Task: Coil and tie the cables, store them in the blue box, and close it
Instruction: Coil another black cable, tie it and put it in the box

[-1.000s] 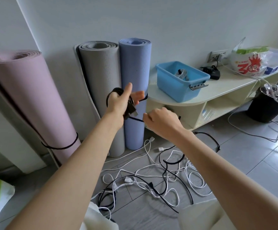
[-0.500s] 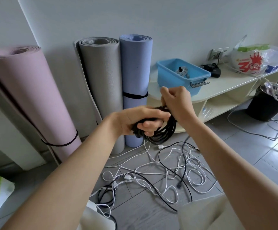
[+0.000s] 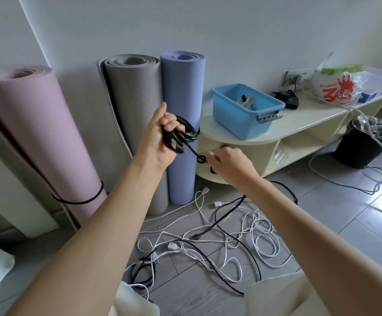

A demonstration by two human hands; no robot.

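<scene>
With your left hand [image 3: 160, 135] gripping the black coil [image 3: 184, 133], keep your right hand [image 3: 227, 164], at four o'clock, pinching the tail [image 3: 201, 158] taut while wrapping.

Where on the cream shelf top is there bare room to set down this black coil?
Bare cream shelf top lies between the blue plastic box and the black adapter. The right end, under the printed plastic bag, is crowded.

We are in a home, in a lived-in room: three rolled exercise mats [image 3: 48, 124] lean against a plain white wall, a low cream shelf unit [image 3: 304, 131] carries a printed shopping bag [image 3: 335, 87], and loose cables [image 3: 219, 242] sprawl over the grey tiled floor [image 3: 335, 201].
</scene>
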